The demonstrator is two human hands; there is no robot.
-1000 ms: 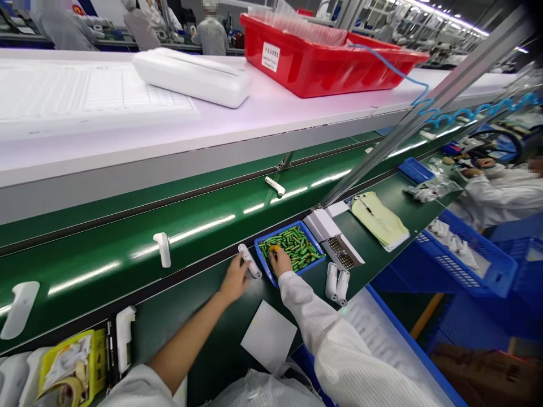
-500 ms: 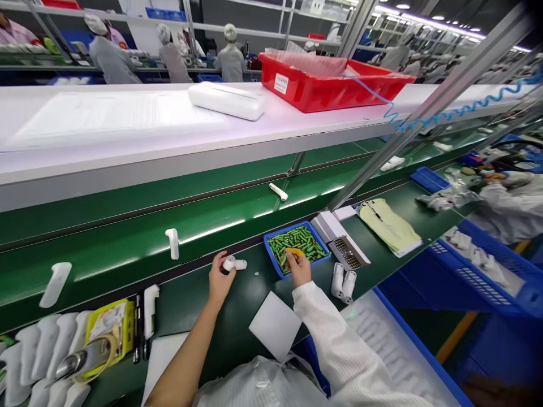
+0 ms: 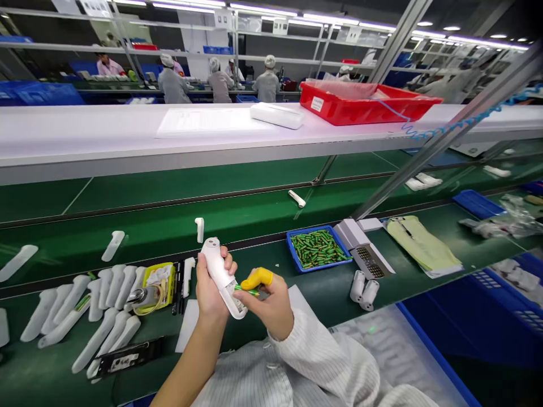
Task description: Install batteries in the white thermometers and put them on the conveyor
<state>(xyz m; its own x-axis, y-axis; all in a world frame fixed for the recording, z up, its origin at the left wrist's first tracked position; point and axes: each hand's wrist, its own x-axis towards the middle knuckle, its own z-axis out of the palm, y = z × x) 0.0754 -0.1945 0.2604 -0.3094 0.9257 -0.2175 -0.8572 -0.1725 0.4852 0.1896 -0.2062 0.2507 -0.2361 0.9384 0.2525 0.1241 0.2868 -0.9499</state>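
My left hand is closed around a white handheld device, its battery compartment uncovered and facing up. Between the thumb and fingers of my right hand is a green battery, with one end at the compartment. A yellow finger cot covers one finger of that hand. Beyond my hands, a blue tray holds many loose green batteries. A white sheet or pad lies partly hidden behind my right hand.
White device housings lie in rows at left, near a yellow bin. More housings lie on the green belt. Two white devices and a yellow-green cloth are at right. A white shelf with a red bin spans above.
My right hand has come from the battery tray to the device, bringing a green battery. My left hand has turned the device, exposing its open compartment. The camera view has shifted left.
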